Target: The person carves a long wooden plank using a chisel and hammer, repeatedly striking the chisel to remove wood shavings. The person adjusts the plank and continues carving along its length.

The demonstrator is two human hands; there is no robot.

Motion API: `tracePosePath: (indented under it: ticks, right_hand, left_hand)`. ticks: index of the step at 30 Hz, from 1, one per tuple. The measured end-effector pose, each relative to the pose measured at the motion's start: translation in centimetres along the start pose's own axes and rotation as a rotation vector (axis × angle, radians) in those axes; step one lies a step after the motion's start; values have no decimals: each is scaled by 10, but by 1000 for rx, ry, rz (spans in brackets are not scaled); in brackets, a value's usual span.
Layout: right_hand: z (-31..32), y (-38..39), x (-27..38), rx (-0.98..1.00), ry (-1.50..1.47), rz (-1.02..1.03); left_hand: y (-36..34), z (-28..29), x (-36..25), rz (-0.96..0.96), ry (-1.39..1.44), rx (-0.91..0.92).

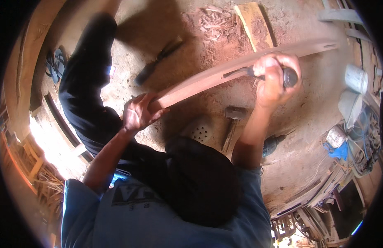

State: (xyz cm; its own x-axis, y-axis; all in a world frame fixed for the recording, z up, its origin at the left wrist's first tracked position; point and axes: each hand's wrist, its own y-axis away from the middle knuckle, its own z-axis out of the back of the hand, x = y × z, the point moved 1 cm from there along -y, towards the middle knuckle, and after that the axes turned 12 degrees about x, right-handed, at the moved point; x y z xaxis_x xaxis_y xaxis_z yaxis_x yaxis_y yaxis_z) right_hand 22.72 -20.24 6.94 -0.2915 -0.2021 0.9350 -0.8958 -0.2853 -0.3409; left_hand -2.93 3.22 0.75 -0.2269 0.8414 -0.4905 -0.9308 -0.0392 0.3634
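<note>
A long, slightly curved piece of reddish wood (195, 84) slants from my left hand up to the far right, with a narrow slot near its far end. My left hand (137, 112) grips its near end, thumb along one side and fingers partly hidden. Closed around a dark, round-ended handle is my right hand (278, 80). From that fist a narrow, dark chisel blade (237, 72) points left along the wood's face. Whether its tip bites into the wood or rests in a slot, I cannot tell.
Wood chips (214, 25) and a yellowish board (254, 25) lie beyond the wood. A hammer (235, 113), a dark long tool (158, 62) and a power tool (272, 144) are on the floor. Sandals (56, 65) sit left; a white container (356, 78) stands right.
</note>
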Motion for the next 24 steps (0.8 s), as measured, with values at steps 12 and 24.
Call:
tracePosePath:
  ticks: [12, 24]
  right_hand:
    - [-5, 21, 3, -667, 128, 15]
    - [34, -6, 16, 149, -258, 53]
  left_hand:
    - [4, -2, -5, 221, 115, 214]
    - [6, -1, -8, 152, -26, 131]
